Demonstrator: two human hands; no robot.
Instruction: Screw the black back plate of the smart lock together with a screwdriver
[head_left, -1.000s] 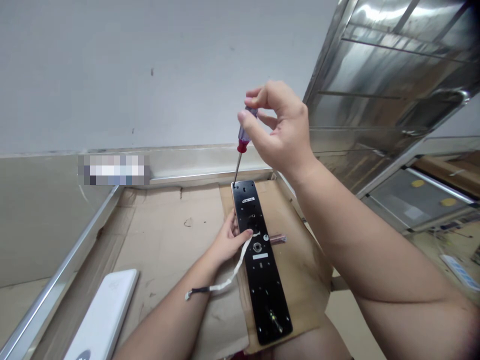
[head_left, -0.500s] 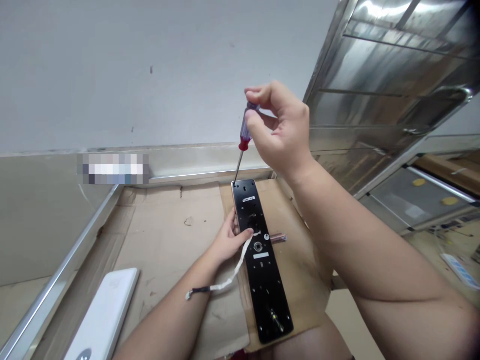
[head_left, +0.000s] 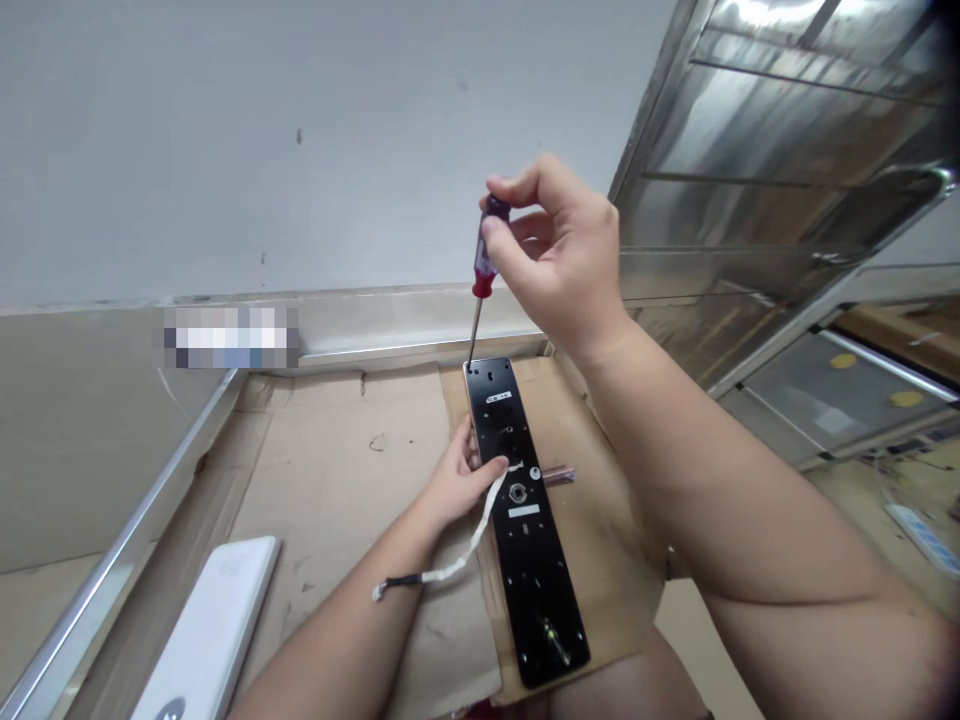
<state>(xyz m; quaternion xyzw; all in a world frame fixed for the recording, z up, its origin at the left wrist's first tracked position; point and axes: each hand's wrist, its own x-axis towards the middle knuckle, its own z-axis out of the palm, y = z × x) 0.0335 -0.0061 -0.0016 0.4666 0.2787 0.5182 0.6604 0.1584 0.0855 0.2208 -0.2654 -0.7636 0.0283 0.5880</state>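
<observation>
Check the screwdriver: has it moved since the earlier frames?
Yes: the screwdriver handle has swung left, more upright, judged against the black door-lock plate; its tip stays at the plate's top-left corner.

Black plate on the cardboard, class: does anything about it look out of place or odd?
Yes: a white ribbon cable trails loose from the black plate across the left forearm, its black-wired end free.

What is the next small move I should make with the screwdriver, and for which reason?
Probably give the screwdriver a slow turn with your right hand. Its tip sits at the top corner of the black plate, and your left hand steadies the plate's edge, so a gentle turn seems safe. I cannot tell whether a screw is under the tip.
</observation>
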